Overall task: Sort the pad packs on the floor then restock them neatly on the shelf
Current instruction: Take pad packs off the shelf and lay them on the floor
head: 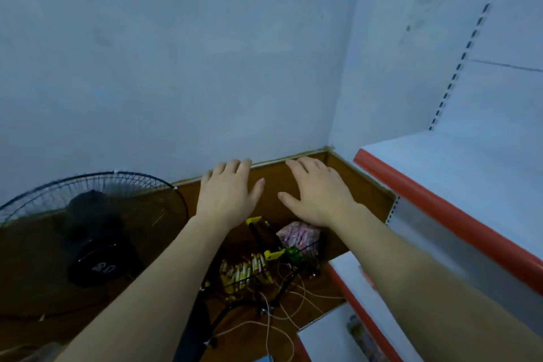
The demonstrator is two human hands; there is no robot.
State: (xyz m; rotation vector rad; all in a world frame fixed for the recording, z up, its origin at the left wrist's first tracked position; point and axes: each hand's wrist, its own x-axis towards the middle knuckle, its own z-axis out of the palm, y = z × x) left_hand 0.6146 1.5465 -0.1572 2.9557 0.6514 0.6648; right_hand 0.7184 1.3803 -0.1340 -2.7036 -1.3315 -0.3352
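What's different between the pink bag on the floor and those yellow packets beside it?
The pink bag is one bulging, mottled pink and white bundle; the yellow packets are many slim pieces lined up in a row. The bag sits nearer the wall, just below the right hand; the packets lie closer to the camera, under the left forearm. Both sit low over the brown floor, among yellow-trimmed wire framework, and neither hand touches them.
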